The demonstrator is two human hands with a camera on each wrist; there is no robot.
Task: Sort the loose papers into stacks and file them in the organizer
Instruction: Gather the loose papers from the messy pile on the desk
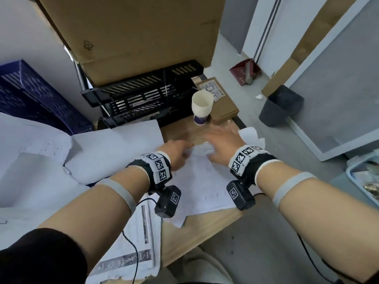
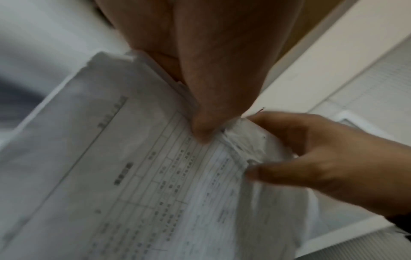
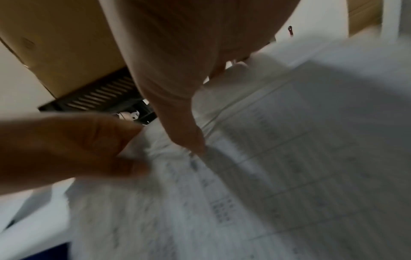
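Observation:
A printed form sheet (image 1: 205,187) with a crumpled far edge lies on the wooden desk (image 1: 194,232) in front of me. My left hand (image 1: 178,152) pinches that sheet (image 2: 133,193) near its far edge, thumb on top. My right hand (image 1: 222,140) lies palm down with its fingers spread over the crumpled part (image 2: 242,140), and its thumb (image 3: 198,146) presses the paper. The black slotted organizer (image 1: 143,97) stands behind the hands, under a cardboard box. Large white sheets (image 1: 114,150) and a newspaper (image 1: 135,253) lie to the left.
A stack of paper cups (image 1: 202,108) stands just beyond my right hand, beside a flat brown box (image 1: 222,103). A big cardboard box (image 1: 133,33) sits on the organizer. A blue crate (image 1: 34,99) is at the left. The desk edge runs along the right, with a grey bin (image 1: 281,105) on the floor.

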